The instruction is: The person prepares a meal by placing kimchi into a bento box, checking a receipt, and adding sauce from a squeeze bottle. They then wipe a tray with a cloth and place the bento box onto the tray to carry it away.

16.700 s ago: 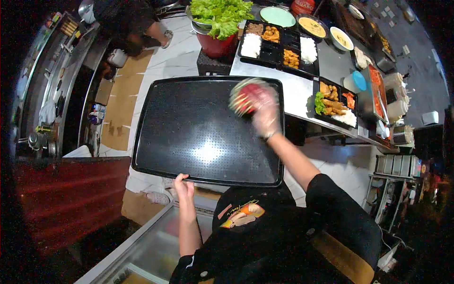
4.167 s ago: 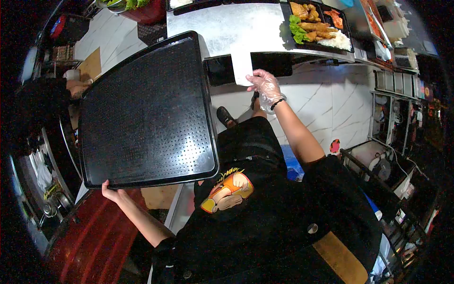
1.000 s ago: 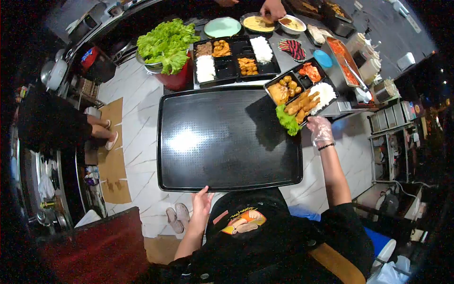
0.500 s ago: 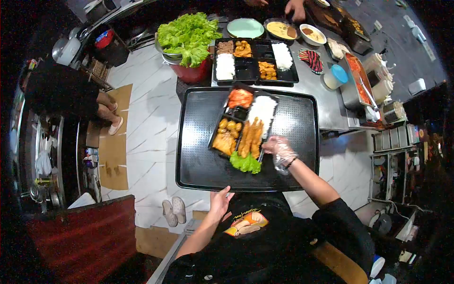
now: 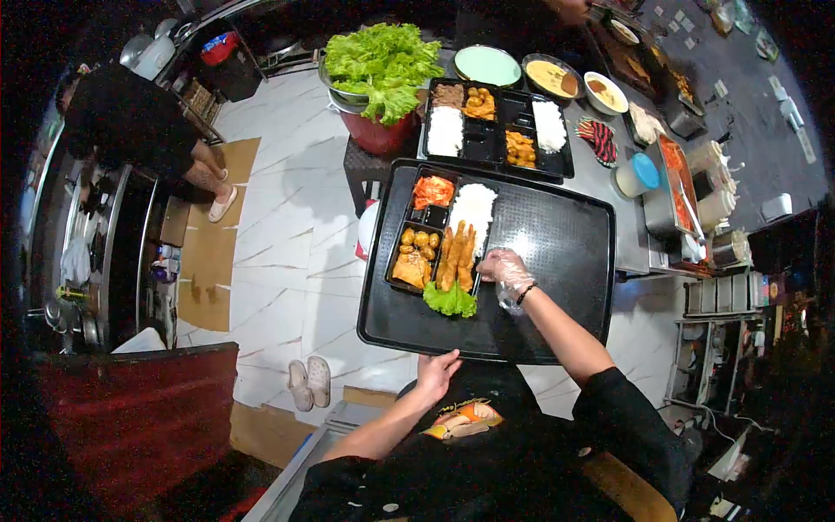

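Meal box is lying on the left half of the black serving tray, its long axis running away from the person with the lettuce end nearest. The gloved right hand is closing its fingers on the box's right rim, and the left hand is clamping its fingers on the tray's near edge. Filled boxes are sitting beyond on the worktop.

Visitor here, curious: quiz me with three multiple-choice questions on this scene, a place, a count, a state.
1. The meal box lies: A on the floor; B on the black tray; C in a sink.
2. Gloved hands of the person: A one; B two; C none.
3. The left hand: A hangs free; B holds a cup; C grips the tray's edge.
B: the box rests on the tray's left part. A: only the right hand is gloved. C: fingers clasp the near edge.
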Demonstrator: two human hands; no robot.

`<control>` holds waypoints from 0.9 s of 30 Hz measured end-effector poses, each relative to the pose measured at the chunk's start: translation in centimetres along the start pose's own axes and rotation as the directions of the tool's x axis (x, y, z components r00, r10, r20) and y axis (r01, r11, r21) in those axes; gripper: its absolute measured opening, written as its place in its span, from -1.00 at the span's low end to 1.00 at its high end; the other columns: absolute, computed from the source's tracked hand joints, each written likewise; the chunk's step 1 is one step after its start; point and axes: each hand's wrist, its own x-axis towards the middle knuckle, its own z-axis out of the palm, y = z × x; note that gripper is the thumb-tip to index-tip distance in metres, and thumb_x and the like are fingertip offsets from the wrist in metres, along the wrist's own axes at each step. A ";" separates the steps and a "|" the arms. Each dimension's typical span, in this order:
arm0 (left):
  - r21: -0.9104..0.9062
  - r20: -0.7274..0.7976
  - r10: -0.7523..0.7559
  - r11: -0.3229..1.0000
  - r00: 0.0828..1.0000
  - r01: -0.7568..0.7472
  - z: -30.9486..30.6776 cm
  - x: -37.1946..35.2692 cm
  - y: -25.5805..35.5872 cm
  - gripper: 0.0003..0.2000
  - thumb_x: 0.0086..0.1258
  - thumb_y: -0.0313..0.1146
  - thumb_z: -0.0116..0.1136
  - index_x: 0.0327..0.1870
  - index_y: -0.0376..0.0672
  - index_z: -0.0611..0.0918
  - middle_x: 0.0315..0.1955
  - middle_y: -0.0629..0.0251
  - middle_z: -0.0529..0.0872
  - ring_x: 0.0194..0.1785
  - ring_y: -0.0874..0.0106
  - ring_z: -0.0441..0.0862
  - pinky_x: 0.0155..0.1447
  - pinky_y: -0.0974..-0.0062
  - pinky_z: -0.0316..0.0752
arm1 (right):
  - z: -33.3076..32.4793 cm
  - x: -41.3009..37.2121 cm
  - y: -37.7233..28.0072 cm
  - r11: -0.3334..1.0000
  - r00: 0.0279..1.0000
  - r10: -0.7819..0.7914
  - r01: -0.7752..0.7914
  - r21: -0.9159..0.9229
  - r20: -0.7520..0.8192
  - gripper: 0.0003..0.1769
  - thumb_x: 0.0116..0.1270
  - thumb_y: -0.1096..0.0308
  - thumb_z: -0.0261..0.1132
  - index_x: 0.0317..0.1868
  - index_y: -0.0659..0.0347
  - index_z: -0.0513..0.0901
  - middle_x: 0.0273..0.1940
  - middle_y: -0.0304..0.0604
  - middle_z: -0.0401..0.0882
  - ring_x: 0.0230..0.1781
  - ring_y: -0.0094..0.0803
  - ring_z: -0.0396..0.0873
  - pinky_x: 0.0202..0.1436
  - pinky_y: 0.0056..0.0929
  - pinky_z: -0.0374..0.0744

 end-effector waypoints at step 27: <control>-0.027 -0.161 -0.015 1.000 0.987 0.010 1.2 1.6 -0.9 -0.54 -0.06 -0.79 0.17 -0.10 -0.18 0.42 -0.23 0.32 0.56 -0.24 0.42 0.56 -0.13 0.57 0.53 | 0.2 0.2 -0.1 0.993 0.993 -0.062 0.072 -0.096 0.102 -0.82 -0.14 0.30 0.31 -0.62 0.22 0.53 -0.65 -0.22 0.54 -0.61 -0.52 0.53 -0.47 -0.50 0.54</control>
